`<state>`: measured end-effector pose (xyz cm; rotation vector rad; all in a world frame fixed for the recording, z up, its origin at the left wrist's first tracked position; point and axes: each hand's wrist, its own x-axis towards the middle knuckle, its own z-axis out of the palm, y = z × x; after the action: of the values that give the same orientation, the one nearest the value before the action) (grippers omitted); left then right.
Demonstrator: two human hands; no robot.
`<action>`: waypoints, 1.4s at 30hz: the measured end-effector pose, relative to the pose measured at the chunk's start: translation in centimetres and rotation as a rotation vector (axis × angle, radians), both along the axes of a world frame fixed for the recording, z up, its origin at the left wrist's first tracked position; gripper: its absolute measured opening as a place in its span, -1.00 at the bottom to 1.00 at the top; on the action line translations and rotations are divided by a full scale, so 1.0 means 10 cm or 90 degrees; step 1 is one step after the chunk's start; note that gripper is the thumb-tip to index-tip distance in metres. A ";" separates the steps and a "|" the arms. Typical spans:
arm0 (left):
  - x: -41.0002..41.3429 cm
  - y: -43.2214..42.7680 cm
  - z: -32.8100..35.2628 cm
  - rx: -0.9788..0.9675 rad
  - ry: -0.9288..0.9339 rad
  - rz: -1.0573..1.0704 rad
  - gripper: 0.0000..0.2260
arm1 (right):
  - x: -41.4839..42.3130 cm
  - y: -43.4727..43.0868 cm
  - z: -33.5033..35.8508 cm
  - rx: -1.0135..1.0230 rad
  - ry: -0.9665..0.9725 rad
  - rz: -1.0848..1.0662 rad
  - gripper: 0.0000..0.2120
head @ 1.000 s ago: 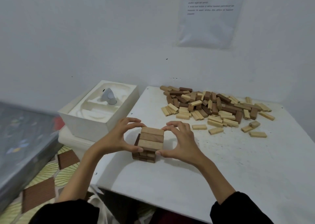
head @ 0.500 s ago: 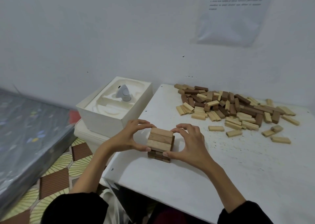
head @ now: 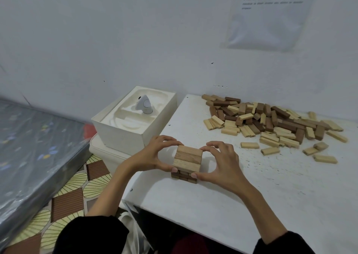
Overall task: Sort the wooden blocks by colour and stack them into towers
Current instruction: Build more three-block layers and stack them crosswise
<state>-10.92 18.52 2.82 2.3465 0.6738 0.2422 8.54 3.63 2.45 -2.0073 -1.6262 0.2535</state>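
Progress is slight: our left hand (head: 148,157) and right hand (head: 222,165) pinch one short brown tower (head: 187,161) between curled fingers (head: 217,145), while the mixed pile (head: 271,122) lies unsorted on the tabletop (head: 261,205).

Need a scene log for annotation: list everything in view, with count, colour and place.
tower: one, mid-brown top layer on darker layers, table's near left
block pile: too many to count, light, mid and dark brown, table's far right, a few light ones lying loose at its near edge
table: one, white, right half of view
box: one, cream, just left of the table
device: one, grey-white, in the box's moulded tray
paper sheet: one, white with print, on the wall, upper right
mattress: one, grey, plastic-wrapped, far left
floor: yellow and brown pattern, lower left
left hand: grips the tower's left side
right hand: grips the tower's right side
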 end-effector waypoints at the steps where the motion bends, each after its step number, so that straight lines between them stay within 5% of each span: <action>1: 0.00 -0.01 0.00 -0.001 0.004 0.000 -0.37 | 0.00 0.00 0.00 -0.003 0.001 0.001 -0.08; 23: 0.01 0.05 0.00 -0.027 0.019 -0.026 -0.35 | 0.00 0.02 -0.06 -0.020 0.044 0.011 -0.03; 26: -0.05 0.01 0.00 -0.089 -0.037 -0.003 -0.21 | -0.02 -0.01 -0.06 -0.018 0.193 0.018 0.03; 31: 0.15 -0.36 -0.07 -0.462 -0.437 0.250 -0.46 | -0.30 -0.12 -0.07 0.075 0.648 -0.083 -0.27; 33: 0.27 -0.53 -0.12 -0.610 -0.502 0.296 -0.49 | -0.47 -0.16 -0.11 0.086 0.695 -0.096 -0.41; 36: 0.37 -0.69 -0.16 -0.659 -0.508 0.317 -0.47 | -0.68 -0.15 -0.17 0.079 0.746 -0.077 -0.50; 39: 0.39 -0.71 -0.21 -0.623 -0.498 0.343 -0.49 | -0.83 -0.12 -0.21 0.059 0.761 -0.073 -0.06; 42: 0.38 -0.70 -0.25 -0.602 -0.459 0.342 -0.44 | -0.90 -0.11 -0.22 0.080 0.779 -0.084 -0.15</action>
<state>-7.10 11.57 0.29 1.0388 0.7899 0.7641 -0.46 2.54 0.28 -1.3227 -0.6827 1.0400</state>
